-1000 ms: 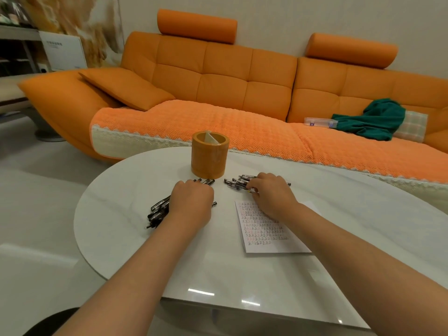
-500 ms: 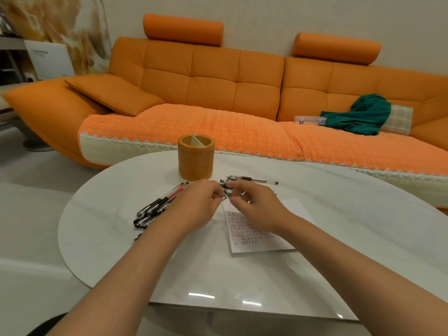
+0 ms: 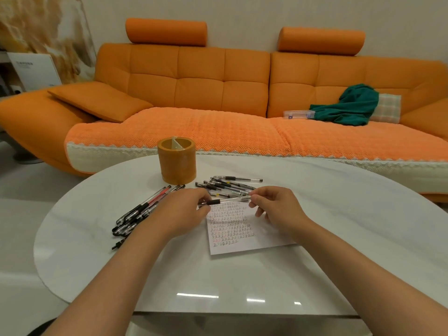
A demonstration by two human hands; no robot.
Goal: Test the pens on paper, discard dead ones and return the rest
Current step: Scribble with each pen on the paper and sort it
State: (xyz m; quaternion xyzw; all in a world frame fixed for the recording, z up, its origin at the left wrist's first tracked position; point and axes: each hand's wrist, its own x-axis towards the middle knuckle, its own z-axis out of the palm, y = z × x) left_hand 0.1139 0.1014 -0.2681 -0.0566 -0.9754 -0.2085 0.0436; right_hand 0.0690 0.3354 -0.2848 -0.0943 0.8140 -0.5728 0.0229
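White bench (image 3: pixel 242 282) spreads glossy under my forearms, with a sheet of paper (image 3: pixel 242 241) covered in test marks lying near its middle. Just over the paper's far edge I hold one pen (image 3: pixel 230 200) level between both hands: my left hand (image 3: pixel 179 212) pinches its dark grip end, and my right hand (image 3: pixel 278 207) pinches its clear end. One heap of pens (image 3: pixel 138 212) lies left of my left hand, another heap (image 3: pixel 228 185) just beyond the held pen. Beyond them stands the orange holder (image 3: pixel 177 163), and farther back the orange sofa (image 3: pixel 194 81).
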